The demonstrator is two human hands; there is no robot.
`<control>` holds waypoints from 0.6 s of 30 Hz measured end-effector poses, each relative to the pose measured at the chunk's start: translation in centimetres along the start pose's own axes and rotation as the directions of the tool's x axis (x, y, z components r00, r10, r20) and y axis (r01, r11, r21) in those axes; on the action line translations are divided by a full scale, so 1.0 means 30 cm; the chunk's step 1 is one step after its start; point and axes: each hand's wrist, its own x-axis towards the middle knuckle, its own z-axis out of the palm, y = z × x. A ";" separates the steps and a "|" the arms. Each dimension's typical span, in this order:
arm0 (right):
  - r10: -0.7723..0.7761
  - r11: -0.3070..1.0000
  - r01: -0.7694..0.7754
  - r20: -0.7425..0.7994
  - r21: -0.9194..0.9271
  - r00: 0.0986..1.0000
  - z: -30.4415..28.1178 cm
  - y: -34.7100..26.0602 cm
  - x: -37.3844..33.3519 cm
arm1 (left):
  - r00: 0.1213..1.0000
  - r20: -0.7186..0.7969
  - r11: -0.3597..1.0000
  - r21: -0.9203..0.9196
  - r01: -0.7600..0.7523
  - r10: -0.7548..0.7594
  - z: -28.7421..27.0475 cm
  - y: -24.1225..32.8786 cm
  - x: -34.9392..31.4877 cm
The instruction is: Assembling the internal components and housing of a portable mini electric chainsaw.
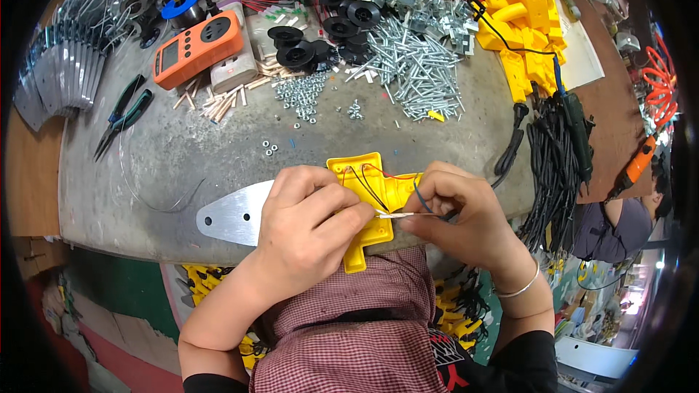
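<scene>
A yellow plastic housing [357, 163] lies hollow side up at the near table edge, with a metal plate [231, 216] extending to its left. My left hand [309, 211] rests over the plate and housing, thumb and fingertips closed on thin wires. Between the hands runs a pale wire sleeve [393, 215]. My right hand [462, 207] pinches the wire at the sleeve's right end, and a blue-grey wire [419, 195] curves beside its fingers. Black wires [371, 188] and a red wire [386, 173] cross the housing's inside. My fingers hide the exact grip points.
Pliers [122, 116] lie at left near an orange meter [198, 49]. Behind the housing are nuts [300, 94], screws [415, 65], black spools [295, 51] and yellow housings [535, 22]. Black cables [546, 167] bundle at right. Another person [611, 229] sits far right.
</scene>
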 end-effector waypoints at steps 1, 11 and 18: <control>-0.002 1.000 0.002 0.004 -0.004 1.000 0.002 0.003 0.000 | 1.000 -0.002 1.000 -0.001 0.002 -0.002 -0.001 0.002 -0.002; -0.008 1.000 0.008 -0.038 -0.009 0.999 0.042 -0.021 0.001 | 0.995 -0.003 0.982 -0.163 0.099 -0.101 0.007 0.013 -0.010; 0.320 0.863 -0.319 0.064 0.393 0.945 0.025 -0.009 -0.039 | 0.999 0.009 0.997 -0.059 0.054 -0.053 -0.031 -0.017 0.068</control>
